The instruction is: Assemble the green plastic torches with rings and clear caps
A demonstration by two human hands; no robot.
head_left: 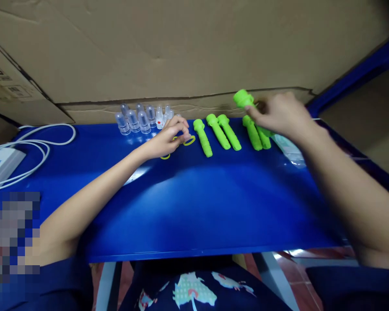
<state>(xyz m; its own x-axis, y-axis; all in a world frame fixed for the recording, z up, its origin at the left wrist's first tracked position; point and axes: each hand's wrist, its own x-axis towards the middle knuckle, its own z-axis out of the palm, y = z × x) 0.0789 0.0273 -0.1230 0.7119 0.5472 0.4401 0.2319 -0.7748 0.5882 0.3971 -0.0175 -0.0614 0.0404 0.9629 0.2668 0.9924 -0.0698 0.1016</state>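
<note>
Item: blue table (194, 207), glossy top, set against a cardboard wall (181, 47).

Left hand (168, 140) — fingers curled together, pinching a yellow ring (176, 139) just above the table; a second ring (189, 141) lies just beside the fingertips and a third (165, 157) sits under the wrist.

Right hand (278, 114) — fingers closed round a green plastic body (243, 99), lifted clear of the table with its wide head end pointing left; the grip itself is motion-blurred, so which fingers bear on it cannot be told exactly.

Stock, green bodies: one lying alone (203, 137), a pair touching side by side (224, 131), another pair (257, 134) under the right hand.

Stock, clear caps (139, 117): a cluster standing upright at the back edge, near the left hand; one piece among them shows a red spot.

Other: a clear bag (288, 149) to the right of the green pairs; a white device with looped cable (6, 160) at the far left.

Handling note: the ring looks thin and springy, so the pinch should stay light and the ring round; the green body is best held steady and brought close before the two meet.
</note>
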